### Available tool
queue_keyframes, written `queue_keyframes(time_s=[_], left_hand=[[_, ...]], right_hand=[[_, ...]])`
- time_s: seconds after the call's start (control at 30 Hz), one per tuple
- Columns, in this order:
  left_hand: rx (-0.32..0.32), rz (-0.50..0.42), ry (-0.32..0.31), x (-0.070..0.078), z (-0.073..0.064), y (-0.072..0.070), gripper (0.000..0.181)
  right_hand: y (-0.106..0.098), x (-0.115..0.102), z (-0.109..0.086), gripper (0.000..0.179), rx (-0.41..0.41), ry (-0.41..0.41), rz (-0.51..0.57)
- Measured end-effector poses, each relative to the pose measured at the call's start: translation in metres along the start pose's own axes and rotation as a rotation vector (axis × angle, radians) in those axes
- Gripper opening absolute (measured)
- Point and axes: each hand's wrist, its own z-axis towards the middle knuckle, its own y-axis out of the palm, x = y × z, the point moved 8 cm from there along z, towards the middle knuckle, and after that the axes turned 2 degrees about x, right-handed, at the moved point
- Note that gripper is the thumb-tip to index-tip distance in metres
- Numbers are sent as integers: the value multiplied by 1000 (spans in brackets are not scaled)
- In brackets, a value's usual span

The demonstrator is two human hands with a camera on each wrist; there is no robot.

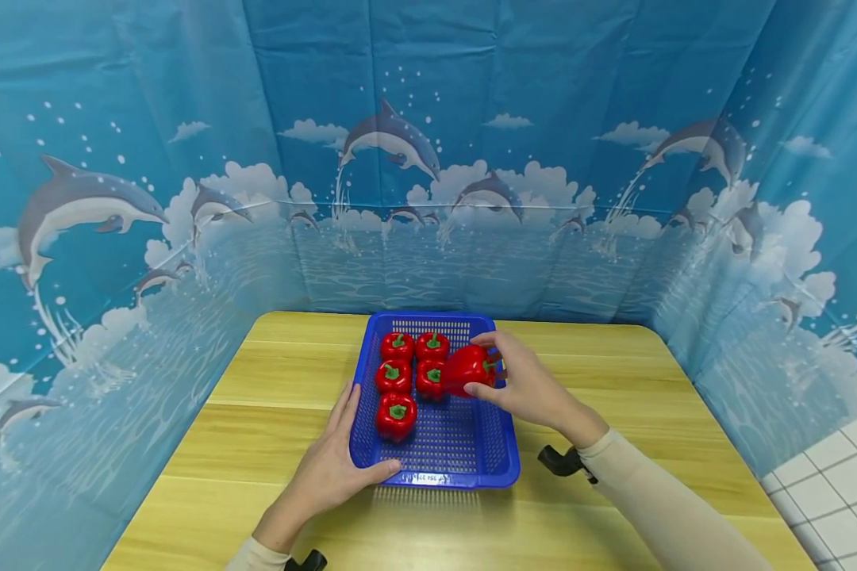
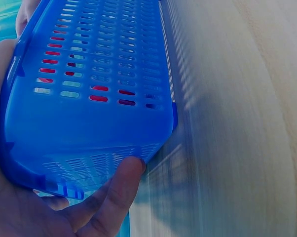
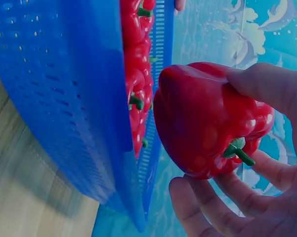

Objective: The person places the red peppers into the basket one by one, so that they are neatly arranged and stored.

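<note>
A red bell pepper (image 1: pixel 466 371) with a green stem is held in my right hand (image 1: pixel 532 390), thumb on one side and fingers on the other. In the right wrist view this pepper (image 3: pixel 198 116) is tilted on its side, above the rim of the blue plastic basket (image 3: pixel 101 98). My left hand (image 1: pixel 334 469) grips the near left corner of the basket (image 1: pixel 496 468), thumb along the front rim and fingers along the left side. Several more red bell peppers stand stem up in the basket, with one (image 1: pixel 396 417) at the front of the left row.
The basket sits on a light wooden table (image 1: pixel 600 492), near its far edge. A blue curtain (image 1: pixel 428 262) printed with dolphins hangs behind the table and at both sides. White wall tiles (image 1: pixel 843 476) show at the lower right.
</note>
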Motion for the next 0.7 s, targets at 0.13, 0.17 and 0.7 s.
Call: queue_keyframes(time_s=[0.13,0.17,0.7], left_hand=[[-1,0,4,1,0,0,143],[-2,0,5,1,0,0,143],[-1,-1,3,0,1,0,142]], right_hand=[[6,-6,0,74,-34,-11,-35],[7,-7,0,74,-42,-15,-49],[29,-22,2,71,-164,-52,-124]])
